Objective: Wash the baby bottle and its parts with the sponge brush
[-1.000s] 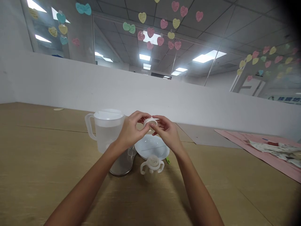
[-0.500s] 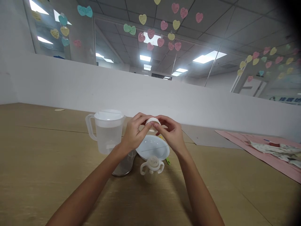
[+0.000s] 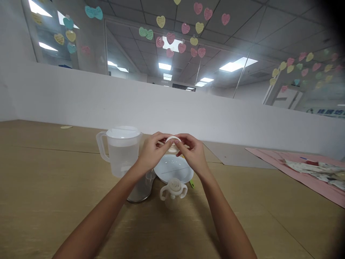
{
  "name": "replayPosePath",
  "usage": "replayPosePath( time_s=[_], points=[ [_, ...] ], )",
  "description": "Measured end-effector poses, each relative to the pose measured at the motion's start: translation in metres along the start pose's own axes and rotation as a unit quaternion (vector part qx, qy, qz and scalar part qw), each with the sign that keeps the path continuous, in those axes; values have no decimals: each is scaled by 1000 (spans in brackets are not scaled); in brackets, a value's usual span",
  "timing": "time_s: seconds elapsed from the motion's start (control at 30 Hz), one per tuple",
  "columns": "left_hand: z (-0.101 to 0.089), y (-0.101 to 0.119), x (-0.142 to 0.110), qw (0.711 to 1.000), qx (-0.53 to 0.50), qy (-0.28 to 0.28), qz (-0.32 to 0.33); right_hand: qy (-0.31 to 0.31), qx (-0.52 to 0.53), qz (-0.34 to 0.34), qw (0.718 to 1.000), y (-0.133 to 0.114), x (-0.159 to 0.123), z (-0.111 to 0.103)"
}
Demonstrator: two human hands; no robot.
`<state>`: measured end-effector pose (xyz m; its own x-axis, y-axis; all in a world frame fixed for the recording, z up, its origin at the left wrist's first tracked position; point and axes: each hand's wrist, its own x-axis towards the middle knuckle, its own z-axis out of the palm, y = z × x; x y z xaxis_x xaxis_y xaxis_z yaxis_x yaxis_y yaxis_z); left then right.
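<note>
Between both hands, above the table, is a small white round cap [image 3: 173, 139]; a paler part shows beneath its rim. My left hand [image 3: 154, 148] grips its left side with thumb and fingers, and my right hand [image 3: 192, 148] pinches the right side. The two thumbs almost meet at its near edge. Below them lies a white bowl [image 3: 172, 171]. Nearer to me, a translucent baby bottle [image 3: 173, 192] with two white side handles stands upright. To the left is a clear plastic pitcher [image 3: 123, 153] with liquid in it.
Behind my left forearm, a grey metal-looking container [image 3: 139, 192] is partly hidden. A green handle end [image 3: 192, 184] pokes out beside the bowl. A pink cloth [image 3: 264, 158] with patterned fabric lies at the right. The white wall [image 3: 81, 97] bounds the table's far side.
The cap has tipped between my fingers, so its rim now shows as an arch with more of the paler part below. Both hands have shifted slightly left and closer together; the view moved slightly.
</note>
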<state>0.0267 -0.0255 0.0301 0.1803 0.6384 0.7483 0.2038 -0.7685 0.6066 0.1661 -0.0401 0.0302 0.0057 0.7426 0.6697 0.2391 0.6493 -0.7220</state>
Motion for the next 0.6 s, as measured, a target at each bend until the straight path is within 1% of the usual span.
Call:
replayPosePath(
  time_s=[0.07,0.23,0.4,0.6],
  points=[
    [1,-3,1,1000,-7,-14,-20,2,0,6,1000,5,2,0],
    [3,-8,1,999,-10,-18,-33,1,1,21,1000,9,4,0],
    [6,-8,0,999,-8,10,-38,1,7,24,1000,10,3,2],
    [9,-8,-1,998,11,46,-43,7,47,34,998,14,4,5]
  ],
)
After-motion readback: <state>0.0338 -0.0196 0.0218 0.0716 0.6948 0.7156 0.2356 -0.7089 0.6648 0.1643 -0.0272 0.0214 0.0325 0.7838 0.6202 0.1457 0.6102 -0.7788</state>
